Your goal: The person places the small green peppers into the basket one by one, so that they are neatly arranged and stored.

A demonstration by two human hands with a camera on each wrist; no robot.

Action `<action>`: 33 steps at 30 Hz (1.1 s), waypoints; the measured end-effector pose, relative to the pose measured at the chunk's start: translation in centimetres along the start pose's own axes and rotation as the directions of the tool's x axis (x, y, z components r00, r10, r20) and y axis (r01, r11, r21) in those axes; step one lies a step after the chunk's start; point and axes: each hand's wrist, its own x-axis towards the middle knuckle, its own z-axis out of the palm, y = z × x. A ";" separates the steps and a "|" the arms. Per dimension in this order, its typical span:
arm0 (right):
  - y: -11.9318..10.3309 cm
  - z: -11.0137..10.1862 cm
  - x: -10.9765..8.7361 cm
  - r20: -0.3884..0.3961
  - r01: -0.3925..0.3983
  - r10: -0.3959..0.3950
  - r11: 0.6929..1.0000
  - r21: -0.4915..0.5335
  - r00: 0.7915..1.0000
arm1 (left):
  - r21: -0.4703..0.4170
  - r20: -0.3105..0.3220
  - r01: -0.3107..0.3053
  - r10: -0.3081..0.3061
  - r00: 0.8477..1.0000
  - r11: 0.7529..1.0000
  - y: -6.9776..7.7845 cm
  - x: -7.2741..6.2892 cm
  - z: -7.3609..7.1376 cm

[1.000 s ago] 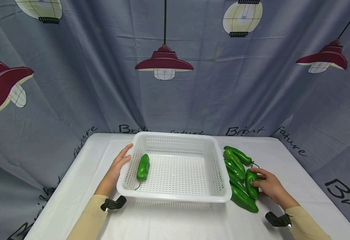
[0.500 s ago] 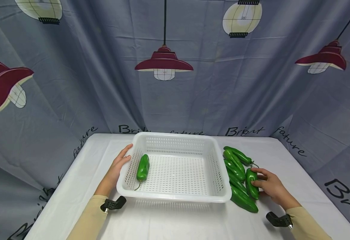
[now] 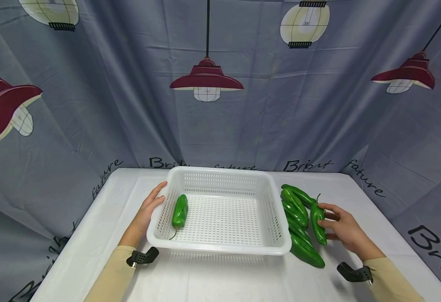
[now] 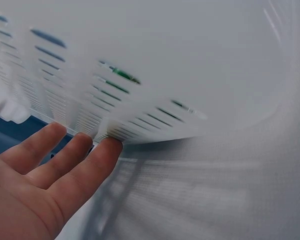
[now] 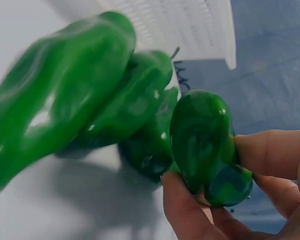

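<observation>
In the head view, my right hand (image 3: 343, 226) pinches a long green pepper (image 3: 318, 222) between thumb and fingers, its thin stem pointing up. The right wrist view shows the held pepper (image 5: 200, 142) end-on, with the thumb on one side and fingertips on the other. Several more green peppers (image 3: 295, 205) lie in a bunch on its left. My left hand (image 3: 144, 216) touches the left side of a white perforated basket (image 3: 216, 247). In the left wrist view its fingers (image 4: 85, 182) stretch out along the outer wall. One green pepper (image 3: 180, 212) lies inside the basket, at its left.
A white cloth covers the table (image 3: 220, 277) under the basket and peppers. The basket's right wall stands close beside the bunch. Behind hangs a grey-blue curtain (image 3: 220, 126) printed with lamps and lettering. Each wrist carries a black mount (image 3: 354, 272).
My right hand has moved slightly up and to the right, tilting the gripped pepper upright and drawing it away from the bunch. The left hand and basket stay put.
</observation>
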 end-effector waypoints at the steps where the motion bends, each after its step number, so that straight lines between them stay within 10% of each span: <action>1: -0.2 0.0 0.0 0.003 0.005 -0.005 1.000 0.004 1.000 | 0.001 0.000 0.000 0.000 1.000 1.000 0.0 0.0 0.0; 21: -9.7 2.1 0.8 0.089 0.167 -0.176 0.981 0.097 0.980 | -0.013 0.004 -0.002 0.002 1.000 1.000 0.0 -0.1 -0.1; 33: -14.5 8.8 2.1 0.203 0.149 -0.179 0.977 0.156 0.963 | -0.046 0.018 -0.008 0.009 1.000 0.999 0.0 0.0 -0.1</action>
